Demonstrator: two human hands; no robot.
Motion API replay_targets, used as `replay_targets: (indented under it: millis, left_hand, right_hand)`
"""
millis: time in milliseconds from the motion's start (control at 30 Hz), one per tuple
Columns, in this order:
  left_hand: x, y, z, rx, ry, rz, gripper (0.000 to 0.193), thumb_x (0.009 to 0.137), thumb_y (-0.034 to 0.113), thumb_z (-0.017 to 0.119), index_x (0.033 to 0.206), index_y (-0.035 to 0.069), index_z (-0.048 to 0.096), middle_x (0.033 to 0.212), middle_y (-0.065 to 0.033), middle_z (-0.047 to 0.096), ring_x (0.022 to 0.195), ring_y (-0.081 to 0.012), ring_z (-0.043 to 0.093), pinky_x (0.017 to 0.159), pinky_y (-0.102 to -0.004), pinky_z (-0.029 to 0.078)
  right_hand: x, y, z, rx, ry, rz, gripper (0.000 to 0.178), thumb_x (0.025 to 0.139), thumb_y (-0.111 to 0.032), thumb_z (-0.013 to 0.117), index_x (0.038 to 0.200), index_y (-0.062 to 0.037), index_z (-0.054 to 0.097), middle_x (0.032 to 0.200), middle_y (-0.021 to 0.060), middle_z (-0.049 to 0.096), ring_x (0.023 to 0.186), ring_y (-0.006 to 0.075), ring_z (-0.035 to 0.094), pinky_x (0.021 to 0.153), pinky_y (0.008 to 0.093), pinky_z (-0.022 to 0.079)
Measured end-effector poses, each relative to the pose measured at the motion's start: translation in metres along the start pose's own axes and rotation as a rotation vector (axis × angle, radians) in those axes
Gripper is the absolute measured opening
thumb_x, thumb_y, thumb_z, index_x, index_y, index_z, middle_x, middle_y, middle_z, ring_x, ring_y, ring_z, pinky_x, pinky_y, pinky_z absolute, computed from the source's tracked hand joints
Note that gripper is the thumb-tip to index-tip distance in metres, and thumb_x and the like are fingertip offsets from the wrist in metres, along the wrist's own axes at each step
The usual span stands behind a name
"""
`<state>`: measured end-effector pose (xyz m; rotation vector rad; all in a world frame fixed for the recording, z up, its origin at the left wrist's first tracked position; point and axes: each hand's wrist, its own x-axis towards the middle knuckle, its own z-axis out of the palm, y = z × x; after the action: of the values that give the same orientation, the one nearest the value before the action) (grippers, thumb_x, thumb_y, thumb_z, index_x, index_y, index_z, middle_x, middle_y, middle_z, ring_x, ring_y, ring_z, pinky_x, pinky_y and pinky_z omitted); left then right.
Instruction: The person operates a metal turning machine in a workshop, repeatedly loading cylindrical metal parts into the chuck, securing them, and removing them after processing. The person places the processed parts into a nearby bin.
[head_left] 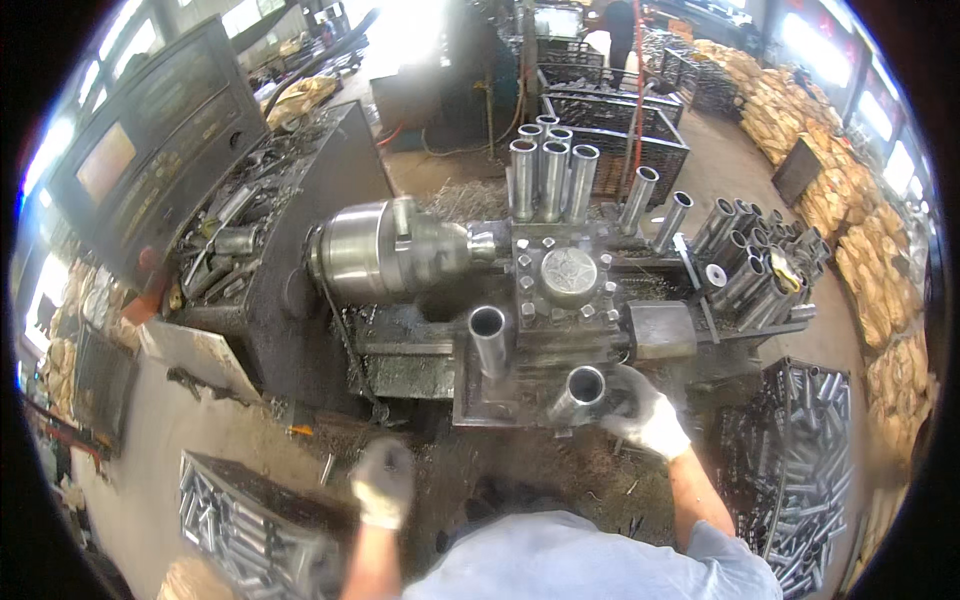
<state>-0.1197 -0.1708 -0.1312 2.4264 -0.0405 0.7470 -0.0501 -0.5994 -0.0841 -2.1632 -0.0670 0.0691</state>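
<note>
My left hand (pixel 383 485), in a white glove with a dark grey front, hangs in front of the lathe, apart from it. Motion smears its fingers, and nothing can be made out in them. My right hand (pixel 648 412), gloved alike, is at the front of the lathe carriage, close beside a leaning steel tube (pixel 578 396). Blur hides its fingers and whatever they touch. Another steel tube (pixel 488 342) stands upright on the carriage to the left. Behind them sits the square tool post (pixel 568 275) with its bolts, and left of it the large round chuck (pixel 365 250).
Several tubes (pixel 553 180) stand behind the tool post, and more tubes (pixel 745 275) crowd the lathe's right end. Bins of short metal pieces stand at right (pixel 815 440) and lower left (pixel 240 530). A metal flap (pixel 200 358) juts out at left. Mesh crates (pixel 625 150) stand behind.
</note>
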Motion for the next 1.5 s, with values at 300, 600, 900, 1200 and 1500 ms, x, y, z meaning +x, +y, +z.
replay_targets:
  millis: [300,600,900,1200,1500]
  left_hand:
    - [-0.215,0.036,-0.013,0.004,-0.493,-0.95,0.035,0.098,0.037,0.068,0.123,0.013,0.072,0.118,-0.0176,0.076,0.109,-0.0403,0.073,0.093,-0.0472,0.058]
    - [-0.424,0.101,-0.11,0.065,0.023,-1.319,0.036,0.099,0.039,0.065,0.121,0.01,0.072,0.117,-0.0198,0.075,0.11,-0.041,0.072,0.096,-0.0497,0.057]
    - [-0.651,0.242,-0.147,0.164,0.721,-1.984,0.044,0.098,0.043,0.061,0.128,0.012,0.071,0.124,-0.0225,0.074,0.119,-0.0427,0.07,0.101,-0.0509,0.055]
    - [-0.739,0.366,0.032,0.201,2.081,-2.048,0.031,0.1,0.029,0.069,0.112,0.001,0.075,0.104,-0.0139,0.076,0.091,-0.0251,0.074,0.081,-0.0409,0.061]
    - [-0.757,0.477,0.091,1.621,2.894,-2.392,0.059,0.113,0.038,0.046,0.152,-0.006,0.05,0.152,-0.0309,0.055,0.128,-0.0409,0.063,0.11,-0.0457,0.05]
  right_hand:
    - [0.034,-0.01,0.067,-0.228,-0.108,-0.129,0.046,0.073,-0.041,0.094,0.093,-0.005,0.073,0.081,0.0138,0.077,0.073,0.027,0.077,0.071,0.0405,0.061]
    - [-0.131,-0.097,0.253,-0.345,-0.895,-0.63,0.03,0.08,-0.028,0.089,0.088,-0.0042,0.074,0.077,0.0117,0.076,0.071,0.018,0.074,0.071,0.0346,0.06]
    - [-0.412,-0.179,0.383,-0.121,-1.833,-1.151,0.033,0.078,-0.028,0.091,0.102,-0.0091,0.077,0.093,0.0102,0.079,0.081,0.0238,0.077,0.078,0.0348,0.062]
    - [-0.662,-0.252,0.418,0.012,-2.399,-1.554,0.04,0.077,-0.033,0.092,0.106,-0.011,0.076,0.1,0.0091,0.08,0.091,0.0253,0.078,0.085,0.0375,0.062]
    - [-0.822,-0.248,0.47,-0.046,-2.381,-1.869,0.059,0.075,-0.046,0.089,0.121,-0.013,0.073,0.104,0.0159,0.079,0.096,0.0362,0.078,0.083,0.0456,0.063]
